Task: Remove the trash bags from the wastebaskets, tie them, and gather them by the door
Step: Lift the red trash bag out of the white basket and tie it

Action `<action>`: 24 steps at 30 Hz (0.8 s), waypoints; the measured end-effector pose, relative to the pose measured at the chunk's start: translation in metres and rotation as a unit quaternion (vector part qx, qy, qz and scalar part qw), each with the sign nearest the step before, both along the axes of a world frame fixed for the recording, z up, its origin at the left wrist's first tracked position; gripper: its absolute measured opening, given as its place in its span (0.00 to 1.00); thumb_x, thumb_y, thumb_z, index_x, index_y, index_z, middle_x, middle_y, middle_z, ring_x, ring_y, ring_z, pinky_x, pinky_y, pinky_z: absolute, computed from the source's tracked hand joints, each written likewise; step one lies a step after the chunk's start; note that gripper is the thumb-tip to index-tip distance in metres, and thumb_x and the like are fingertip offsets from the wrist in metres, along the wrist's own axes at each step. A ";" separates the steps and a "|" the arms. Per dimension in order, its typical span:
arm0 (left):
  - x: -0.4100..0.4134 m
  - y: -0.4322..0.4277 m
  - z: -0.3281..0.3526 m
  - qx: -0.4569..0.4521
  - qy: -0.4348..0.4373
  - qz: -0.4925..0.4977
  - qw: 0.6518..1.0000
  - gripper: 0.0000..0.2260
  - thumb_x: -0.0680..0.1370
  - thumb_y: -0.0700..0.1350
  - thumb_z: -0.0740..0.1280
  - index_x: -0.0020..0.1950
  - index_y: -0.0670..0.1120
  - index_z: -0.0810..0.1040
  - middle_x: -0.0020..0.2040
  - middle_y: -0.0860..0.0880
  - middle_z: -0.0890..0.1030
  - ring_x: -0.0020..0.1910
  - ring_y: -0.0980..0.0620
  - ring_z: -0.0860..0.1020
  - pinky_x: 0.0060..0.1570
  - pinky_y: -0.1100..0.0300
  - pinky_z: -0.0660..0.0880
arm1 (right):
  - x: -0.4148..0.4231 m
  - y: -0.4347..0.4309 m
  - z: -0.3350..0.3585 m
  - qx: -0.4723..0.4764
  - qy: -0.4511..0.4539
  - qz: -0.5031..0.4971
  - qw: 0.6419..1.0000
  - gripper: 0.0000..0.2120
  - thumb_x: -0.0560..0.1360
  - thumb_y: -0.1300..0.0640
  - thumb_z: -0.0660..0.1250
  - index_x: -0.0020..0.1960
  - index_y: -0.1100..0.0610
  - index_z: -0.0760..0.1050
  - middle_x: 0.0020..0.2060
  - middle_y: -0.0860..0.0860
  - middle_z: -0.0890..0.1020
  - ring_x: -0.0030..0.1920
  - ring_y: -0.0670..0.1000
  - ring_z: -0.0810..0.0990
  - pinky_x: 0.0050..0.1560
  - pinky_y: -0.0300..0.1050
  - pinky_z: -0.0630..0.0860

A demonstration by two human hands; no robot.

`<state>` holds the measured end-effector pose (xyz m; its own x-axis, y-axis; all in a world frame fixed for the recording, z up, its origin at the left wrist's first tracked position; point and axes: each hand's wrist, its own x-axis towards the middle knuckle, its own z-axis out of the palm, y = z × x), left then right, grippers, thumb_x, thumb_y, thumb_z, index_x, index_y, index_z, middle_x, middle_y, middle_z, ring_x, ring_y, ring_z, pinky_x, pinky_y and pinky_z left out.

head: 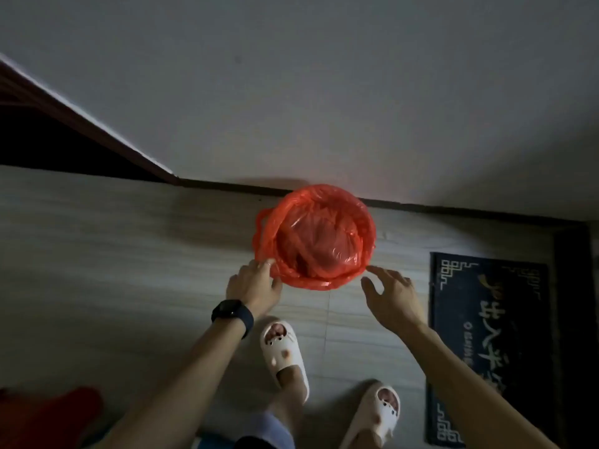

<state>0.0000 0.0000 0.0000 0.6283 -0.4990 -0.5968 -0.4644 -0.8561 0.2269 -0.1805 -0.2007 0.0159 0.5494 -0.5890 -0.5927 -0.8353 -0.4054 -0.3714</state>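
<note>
Early stage: red trash bag is not yet lifted or tied. Left hand pinches its near rim; right hand hovers open, empty.

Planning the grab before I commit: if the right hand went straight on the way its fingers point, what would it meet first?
Most likely the folded-over rim of the red trash bag, on its near right side. The right hand is open, fingertips just short of it, though depth is unclear.
</note>
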 end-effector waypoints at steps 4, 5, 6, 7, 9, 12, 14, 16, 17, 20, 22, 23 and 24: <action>-0.004 -0.009 -0.080 -0.075 -0.075 -0.053 0.993 0.30 0.76 0.60 0.61 0.76 0.50 0.65 0.76 0.41 0.63 0.70 0.38 0.68 0.67 0.44 0.69 | 0.009 -0.005 -0.087 0.045 -0.046 -0.103 0.993 0.31 0.79 0.38 0.58 0.78 0.49 0.59 0.70 0.58 0.72 0.69 0.61 0.71 0.66 0.58 0.72; -0.007 -0.012 -0.095 -0.104 -0.092 -0.069 0.988 0.31 0.76 0.62 0.61 0.77 0.51 0.63 0.78 0.41 0.59 0.73 0.37 0.64 0.69 0.41 0.66 | 0.010 -0.004 -0.105 0.043 -0.071 -0.114 0.990 0.31 0.80 0.38 0.58 0.79 0.48 0.56 0.69 0.59 0.72 0.68 0.62 0.72 0.65 0.58 0.72; -0.008 -0.019 -0.113 -0.122 -0.101 -0.090 0.983 0.33 0.76 0.63 0.60 0.78 0.53 0.61 0.79 0.42 0.56 0.76 0.36 0.59 0.71 0.39 0.62 | 0.012 -0.002 -0.125 0.043 -0.097 -0.120 0.987 0.32 0.80 0.40 0.57 0.80 0.47 0.52 0.69 0.60 0.72 0.66 0.63 0.74 0.64 0.58 0.73; -0.009 -0.022 -0.129 -0.142 -0.121 -0.119 0.975 0.34 0.76 0.64 0.60 0.79 0.53 0.59 0.80 0.43 0.53 0.77 0.35 0.55 0.72 0.37 0.59 | 0.012 -0.001 -0.142 0.037 -0.126 -0.119 0.984 0.32 0.81 0.40 0.56 0.81 0.46 0.48 0.70 0.61 0.71 0.66 0.64 0.74 0.62 0.58 0.73; -0.003 -0.029 -0.153 -0.178 -0.157 -0.176 0.955 0.36 0.76 0.65 0.60 0.80 0.53 0.56 0.81 0.44 0.51 0.78 0.35 0.51 0.73 0.34 0.54 | 0.016 0.003 -0.171 0.034 -0.174 -0.116 0.977 0.31 0.82 0.40 0.52 0.81 0.44 0.44 0.77 0.58 0.64 0.69 0.63 0.73 0.63 0.58 0.74; 0.002 -0.029 -0.180 -0.236 -0.194 -0.204 0.930 0.38 0.76 0.66 0.60 0.80 0.52 0.53 0.81 0.42 0.53 0.79 0.36 0.50 0.74 0.35 0.50 | 0.011 0.015 -0.203 0.032 -0.271 -0.130 0.953 0.29 0.81 0.38 0.48 0.79 0.39 0.42 0.79 0.53 0.60 0.70 0.59 0.73 0.62 0.55 0.78; 0.002 -0.027 -0.190 -0.267 -0.220 -0.197 0.917 0.37 0.75 0.66 0.60 0.79 0.51 0.54 0.80 0.42 0.55 0.79 0.37 0.50 0.74 0.35 0.49 | 0.010 0.019 -0.220 0.012 -0.344 -0.139 0.929 0.29 0.82 0.42 0.49 0.80 0.43 0.45 0.79 0.52 0.60 0.72 0.56 0.71 0.63 0.57 0.77; 0.000 -0.027 -0.198 -0.292 -0.236 -0.184 0.908 0.36 0.75 0.66 0.60 0.79 0.50 0.57 0.79 0.41 0.56 0.79 0.37 0.52 0.74 0.35 0.50 | 0.011 0.021 -0.234 -0.009 -0.410 -0.161 0.898 0.28 0.83 0.47 0.49 0.81 0.47 0.45 0.79 0.51 0.59 0.75 0.54 0.67 0.67 0.60 0.74; -0.001 -0.029 -0.200 -0.299 -0.240 -0.179 0.906 0.36 0.75 0.66 0.60 0.78 0.50 0.57 0.79 0.41 0.57 0.79 0.37 0.52 0.74 0.34 0.50 | 0.014 0.022 -0.238 -0.017 -0.429 -0.177 0.886 0.28 0.84 0.48 0.49 0.81 0.47 0.45 0.80 0.50 0.58 0.76 0.54 0.66 0.68 0.60 0.73; -0.004 -0.031 -0.203 -0.297 -0.241 -0.162 0.910 0.35 0.76 0.66 0.58 0.78 0.50 0.57 0.79 0.42 0.57 0.79 0.38 0.52 0.74 0.34 0.50 | 0.016 0.026 -0.248 -0.009 -0.442 -0.225 0.868 0.28 0.83 0.45 0.49 0.80 0.44 0.45 0.79 0.47 0.58 0.76 0.49 0.64 0.71 0.51 0.69; -0.007 -0.030 -0.199 -0.287 -0.238 -0.157 0.914 0.35 0.76 0.66 0.58 0.78 0.51 0.58 0.80 0.43 0.57 0.79 0.39 0.52 0.73 0.34 0.51 | 0.015 0.027 -0.257 0.048 -0.441 -0.299 0.845 0.30 0.81 0.38 0.50 0.80 0.46 0.51 0.76 0.48 0.65 0.74 0.47 0.67 0.70 0.47 0.69; -0.008 -0.030 -0.194 -0.279 -0.229 -0.156 0.920 0.35 0.76 0.67 0.58 0.78 0.51 0.58 0.80 0.44 0.56 0.79 0.39 0.52 0.74 0.34 0.51 | 0.013 0.025 -0.262 0.085 -0.433 -0.364 0.820 0.32 0.79 0.34 0.50 0.78 0.49 0.57 0.72 0.50 0.70 0.71 0.49 0.70 0.69 0.49 0.70; -0.010 -0.031 -0.188 -0.265 -0.211 -0.148 0.929 0.35 0.75 0.68 0.57 0.77 0.51 0.59 0.80 0.45 0.56 0.79 0.40 0.51 0.74 0.35 0.52 | 0.012 0.021 -0.268 0.129 -0.408 -0.439 0.790 0.34 0.78 0.31 0.50 0.75 0.52 0.63 0.69 0.52 0.73 0.70 0.52 0.73 0.69 0.52 0.71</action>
<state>-0.0096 -0.0311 -0.1881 0.5388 -0.8410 0.0499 -0.8049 -0.4964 0.3251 -0.1684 -0.1798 -0.2525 0.2570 -0.8725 -0.4155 -0.1920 0.3753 -0.9068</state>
